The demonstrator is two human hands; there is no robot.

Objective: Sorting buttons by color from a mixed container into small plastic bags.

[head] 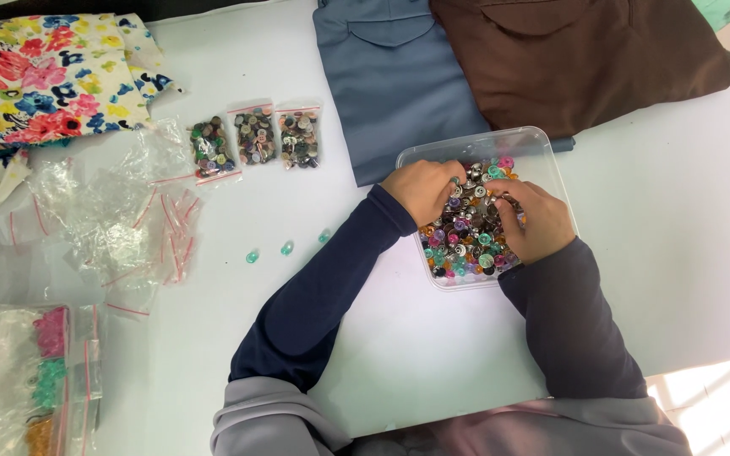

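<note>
From the head view, both hands are seen dug into a clear plastic tray [542, 148] of mixed buttons [466, 241] on the white surface [686, 219]. The left hand [420, 187] is curled over the pile at the tray's upper left; the right hand [534, 221] is bent over its right side. Whether a button is pinched cannot be told. Three teal buttons [286, 248] lie apart on the surface, near three filled bags [257, 135]. Sorting is best done with fingertips spreading the pile thin, one colour lifted at a time.
</note>
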